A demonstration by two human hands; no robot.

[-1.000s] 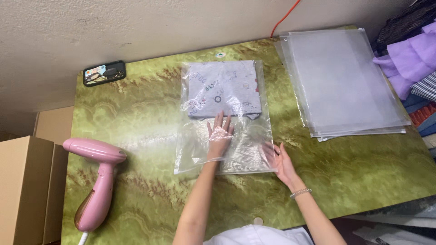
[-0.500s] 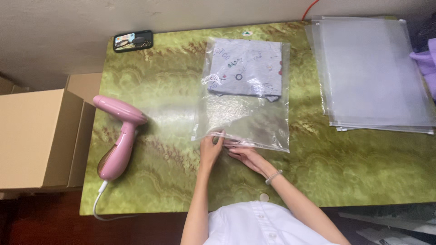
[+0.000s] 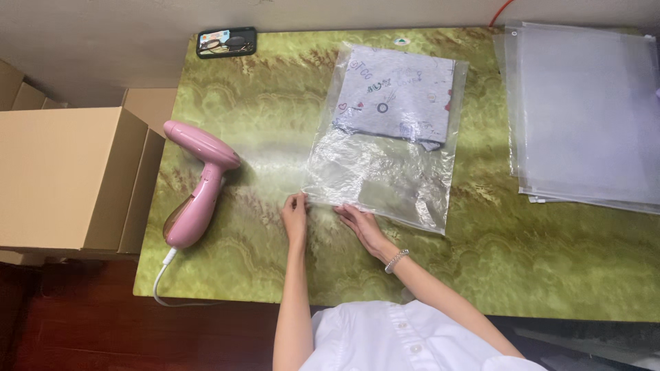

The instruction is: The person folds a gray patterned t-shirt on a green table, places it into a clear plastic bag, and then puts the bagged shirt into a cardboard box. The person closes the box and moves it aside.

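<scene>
Shifted since 0.5 s ago: both hands now at near-left corner of clear plastic zip bag (image 3: 381, 161), fingertips further toward that corner; bag itself, pink handheld garment steamer (image 3: 197, 189) and the rest lie same as before. Left hand (image 3: 295, 214) curled, fingertips pinching bag's corner edge on green marbled counter (image 3: 261, 103). Right hand (image 3: 362, 223) flat, fingers spread, pressing bag's open lip just beside left; holds nothing, only presses. Bag lies mid-counter, w/ folded white printed cloth (image 3: 399, 96) inside at far end, near half crumpled and empty. Stack of clear plastic bags (image 3: 584, 110) well apart at right; black phone (image 3: 226, 42) at far edge; brown cardboard box (image 3: 65, 178) off counter at left. Risks, judged: slick film could slip from pinch; uneven pressing could trap air or crease lip; cloth could slide askew if bag is dragged.
</scene>
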